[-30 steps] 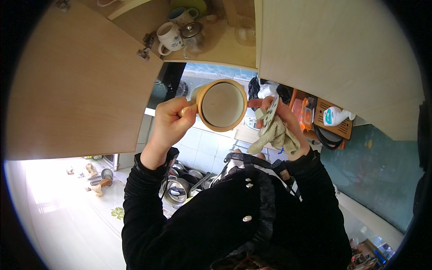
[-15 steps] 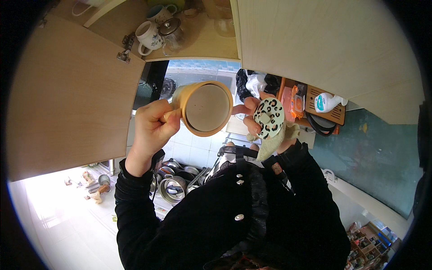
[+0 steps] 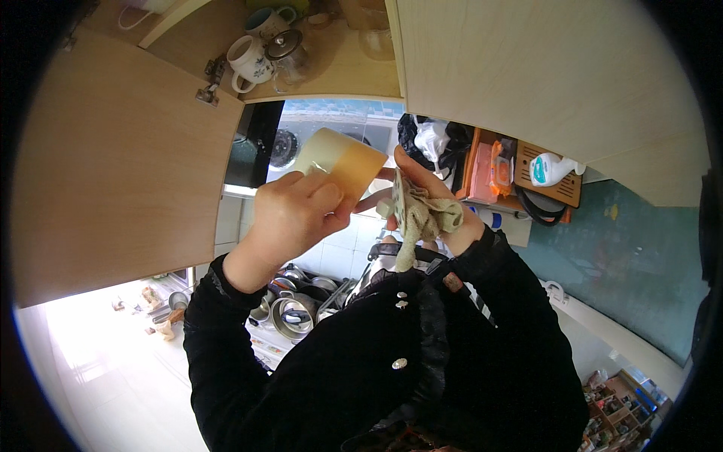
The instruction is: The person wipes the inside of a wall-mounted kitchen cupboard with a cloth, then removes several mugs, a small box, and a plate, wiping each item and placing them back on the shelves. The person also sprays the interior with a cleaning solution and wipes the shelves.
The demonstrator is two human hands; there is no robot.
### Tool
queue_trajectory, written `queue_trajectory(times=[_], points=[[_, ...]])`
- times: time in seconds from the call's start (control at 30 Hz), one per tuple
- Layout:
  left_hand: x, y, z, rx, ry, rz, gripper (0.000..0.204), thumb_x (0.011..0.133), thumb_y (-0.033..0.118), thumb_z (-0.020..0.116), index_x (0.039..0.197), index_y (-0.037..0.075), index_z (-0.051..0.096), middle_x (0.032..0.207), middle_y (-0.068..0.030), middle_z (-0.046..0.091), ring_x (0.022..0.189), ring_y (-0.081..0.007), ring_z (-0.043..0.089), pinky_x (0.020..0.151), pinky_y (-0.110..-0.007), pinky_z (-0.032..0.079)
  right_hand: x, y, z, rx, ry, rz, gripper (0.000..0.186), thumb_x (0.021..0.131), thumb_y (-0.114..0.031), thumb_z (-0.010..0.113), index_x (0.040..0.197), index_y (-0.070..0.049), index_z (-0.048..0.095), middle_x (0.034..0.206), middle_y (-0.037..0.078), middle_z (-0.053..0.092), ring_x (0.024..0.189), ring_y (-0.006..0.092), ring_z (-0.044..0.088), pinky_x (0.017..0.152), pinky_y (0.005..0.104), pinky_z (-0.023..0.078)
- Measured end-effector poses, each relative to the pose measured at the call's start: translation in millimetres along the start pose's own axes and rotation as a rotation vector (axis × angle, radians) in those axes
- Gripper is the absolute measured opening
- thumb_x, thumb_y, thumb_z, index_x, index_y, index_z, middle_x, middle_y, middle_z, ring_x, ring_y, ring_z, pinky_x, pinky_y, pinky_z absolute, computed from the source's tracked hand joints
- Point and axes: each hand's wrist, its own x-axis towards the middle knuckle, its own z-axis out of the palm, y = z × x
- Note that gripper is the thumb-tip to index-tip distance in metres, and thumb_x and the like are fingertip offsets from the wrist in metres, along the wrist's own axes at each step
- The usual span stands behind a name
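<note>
My left hand [image 3: 294,215] is closed around the handle side of a yellow mug [image 3: 343,162], which tips so that its mouth faces right, toward my other hand. The mug's inside is hidden from here. In my right hand [image 3: 431,179] are a round spotted lid [image 3: 400,203] with a pale knob, seen nearly edge-on, and a beige-green cloth [image 3: 433,218] bunched behind it. The right fingers reach behind the lid toward the mug's rim; whether they touch it I cannot tell.
Above, an open cabinet shelf [image 3: 343,75] holds a white floral mug [image 3: 248,60] and a glass pot [image 3: 290,64]. Its door [image 3: 120,173] stands open at left. A spray bottle [image 3: 550,170] and wooden tray [image 3: 520,177] are at right. Metal pans [image 3: 292,316] lie below.
The mug has turned from mouth-up to tilted on its side. My right hand has moved left, closer to it, and the lid has turned edge-on with the cloth behind.
</note>
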Motion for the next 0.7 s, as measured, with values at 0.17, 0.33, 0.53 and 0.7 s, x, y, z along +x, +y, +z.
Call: queue_trajectory(times=[0.17,0.33,0.53,0.7], points=[[1,0,8,-0.003,-0.033,-0.028,0.019,0.064,0.012,0.075,0.066,0.010,0.056,0.067,-0.0055,0.060,0.055,-0.0237,0.058,0.049,-0.034,0.047,4,1,15,-0.004,0.108,-0.016,0.058,0.098,-0.055,0.043,0.114,-0.001,0.059,0.088,0.011,0.067,0.076,0.0137,0.067,0.063,0.0261,0.056],[-6,-13,18,-0.288,0.030,-0.228,0.019,0.071,0.018,0.075,0.069,0.008,0.059,0.061,-0.0066,0.056,0.054,-0.0242,0.057,0.048,-0.034,0.045,0,0,9,-0.133,0.120,-0.060,0.050,0.101,-0.047,0.042,0.111,0.000,0.058,0.091,0.008,0.065,0.077,0.0107,0.066,0.067,0.0238,0.055],[-32,-24,37,-0.649,0.042,-0.541,0.018,0.083,0.014,0.068,0.073,0.001,0.060,0.058,-0.0038,0.051,0.052,-0.0121,0.047,0.048,-0.029,0.038,-6,-10,3,-0.298,0.194,-0.070,0.040,0.100,-0.038,0.049,0.110,-0.001,0.060,0.091,0.005,0.064,0.075,0.0094,0.063,0.065,0.0236,0.052],[-49,-30,49,-1.104,0.111,-0.814,0.026,0.092,0.016,0.060,0.072,0.001,0.059,0.058,0.0039,0.047,0.055,-0.0038,0.039,0.049,-0.024,0.031,-37,-25,20,-0.303,0.305,-0.196,0.033,0.097,-0.030,0.056,0.112,-0.001,0.061,0.091,0.005,0.065,0.077,0.0120,0.064,0.069,0.0247,0.052]])
